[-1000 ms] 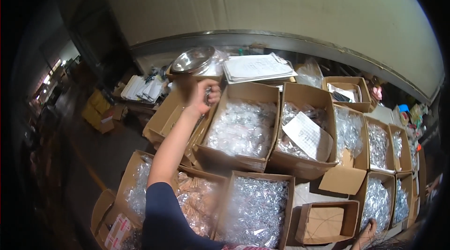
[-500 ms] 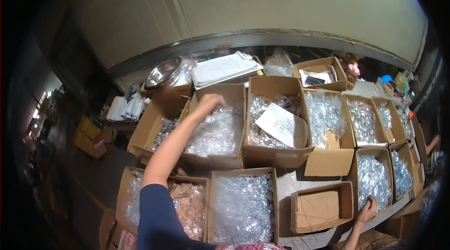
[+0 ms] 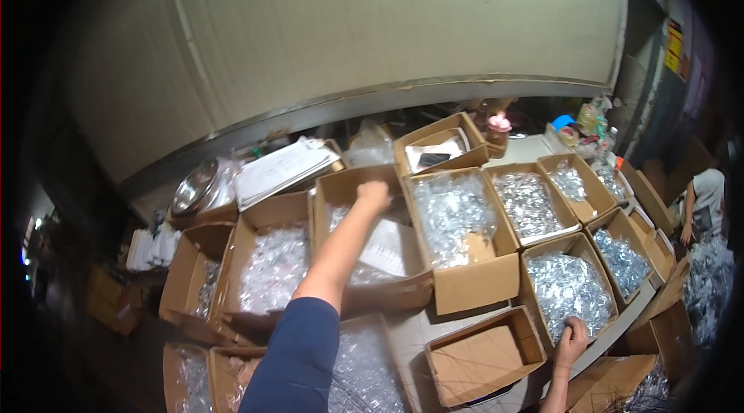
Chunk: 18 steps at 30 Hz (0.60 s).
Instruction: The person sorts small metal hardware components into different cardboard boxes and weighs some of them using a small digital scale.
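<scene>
My left hand (image 3: 374,194), its fingers curled in, reaches over the far part of a cardboard box (image 3: 335,190). Whatever may be in those fingers is hidden. Inside that box a printed paper sheet (image 3: 385,249) lies on small clear packets, partly behind my forearm. My right hand (image 3: 572,342) is closed at the near rim of another box, beside a heap of silvery packets (image 3: 564,289). Its fingers are bent, and I cannot make out anything in them. Left of my left arm, a box holds clear plastic packets (image 3: 271,267).
An open box with a bare cardboard bottom (image 3: 477,359) sits at the near middle. Boxes of shiny packets (image 3: 529,202) line the right. Behind stand a paper stack (image 3: 285,169), a metal bowl (image 3: 195,187) and a box with a dark phone-like object (image 3: 434,159). Another person (image 3: 704,200) is at far right.
The view has swung to the right. My left hand has gone from the box of clear packets to the one with the paper sheet. My right hand stays by the silvery packets.
</scene>
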Each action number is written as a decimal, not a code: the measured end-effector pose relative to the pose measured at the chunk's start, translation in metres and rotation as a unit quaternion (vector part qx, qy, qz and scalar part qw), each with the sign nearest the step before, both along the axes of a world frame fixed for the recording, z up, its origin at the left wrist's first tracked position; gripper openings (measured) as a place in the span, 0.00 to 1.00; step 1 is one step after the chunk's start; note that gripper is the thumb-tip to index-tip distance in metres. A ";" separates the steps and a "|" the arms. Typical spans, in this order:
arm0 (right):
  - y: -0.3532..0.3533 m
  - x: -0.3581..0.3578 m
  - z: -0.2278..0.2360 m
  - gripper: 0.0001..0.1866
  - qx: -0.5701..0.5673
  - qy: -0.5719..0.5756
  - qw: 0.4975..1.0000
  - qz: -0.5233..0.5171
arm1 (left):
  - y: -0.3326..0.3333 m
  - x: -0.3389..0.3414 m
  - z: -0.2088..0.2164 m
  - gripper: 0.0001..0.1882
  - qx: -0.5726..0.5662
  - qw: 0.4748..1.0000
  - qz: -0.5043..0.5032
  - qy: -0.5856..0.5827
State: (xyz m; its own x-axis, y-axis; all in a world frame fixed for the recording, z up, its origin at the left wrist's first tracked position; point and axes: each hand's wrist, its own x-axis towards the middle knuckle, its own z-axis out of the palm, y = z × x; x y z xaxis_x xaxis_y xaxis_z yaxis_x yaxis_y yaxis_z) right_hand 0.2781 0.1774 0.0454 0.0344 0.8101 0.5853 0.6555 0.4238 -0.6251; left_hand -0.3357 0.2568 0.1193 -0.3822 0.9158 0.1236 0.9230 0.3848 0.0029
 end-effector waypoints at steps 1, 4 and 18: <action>0.000 0.002 0.000 0.09 -0.005 0.004 1.000 -0.005 | 0.005 0.002 -0.006 0.13 0.007 1.000 0.014 -0.008; -0.007 -0.005 0.005 0.08 -0.010 0.024 1.000 -0.015 | -0.004 -0.005 -0.002 0.14 0.090 0.990 0.058 -0.087; -0.008 -0.003 0.012 0.09 -0.012 -0.010 0.999 -0.031 | -0.115 0.165 0.110 0.11 0.082 0.507 -0.037 -0.857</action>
